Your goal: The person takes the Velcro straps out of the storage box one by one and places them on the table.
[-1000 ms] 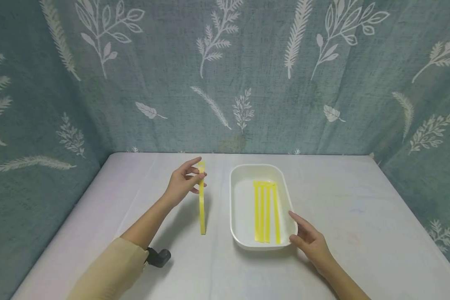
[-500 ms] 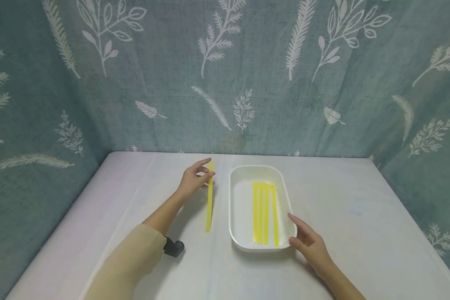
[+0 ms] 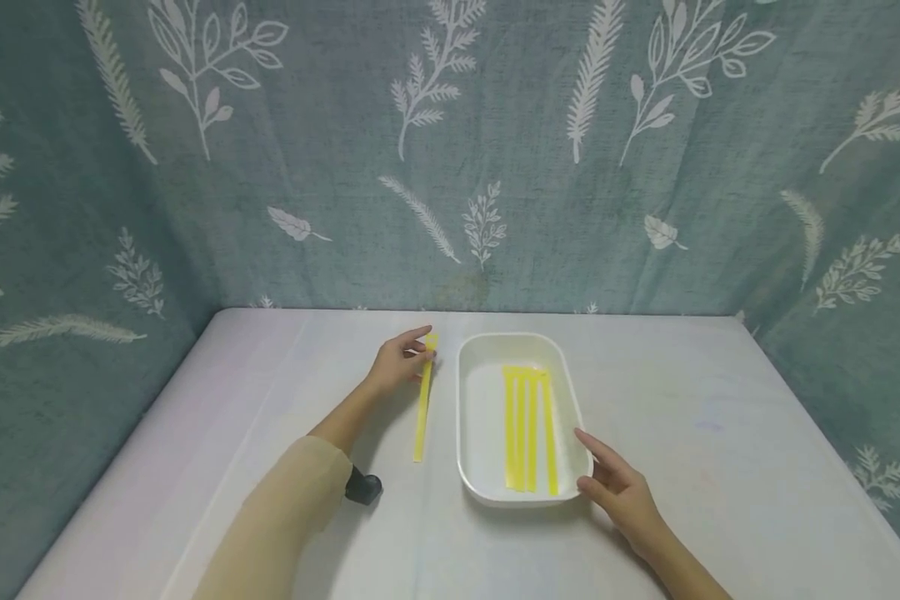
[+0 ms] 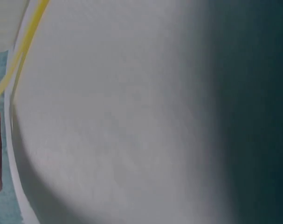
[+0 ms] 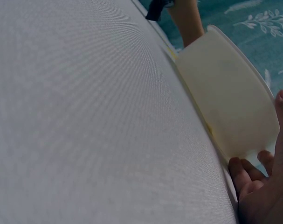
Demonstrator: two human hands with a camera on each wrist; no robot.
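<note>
My left hand [image 3: 399, 363] pinches the upper end of a narrow, flat yellow strip [image 3: 422, 421], left of a white plastic tray [image 3: 458, 417]. The strip slants down toward me; whether its lower end meets the table I cannot tell. Inside the tray several similar yellow strips [image 3: 532, 437] lie side by side, right of its middle. At the tray's near right corner my right hand [image 3: 624, 496] holds the rim and side between thumb and fingers. The right wrist view has those fingers [image 5: 241, 173] against the tray's outer wall [image 5: 230, 93]. Only a bit of the left hand shows in the left wrist view.
A white cloth covers the table [image 3: 690, 433]. Green leaf-patterned fabric [image 3: 360, 242] closes off the back and both sides. A black wrist device [image 3: 363, 486] protrudes beneath the left sleeve [image 3: 288, 500].
The left hand has moved right and slightly nearer the tray's left rim, carrying the yellow strip, which now tilts more. The right hand stays at the tray's corner.
</note>
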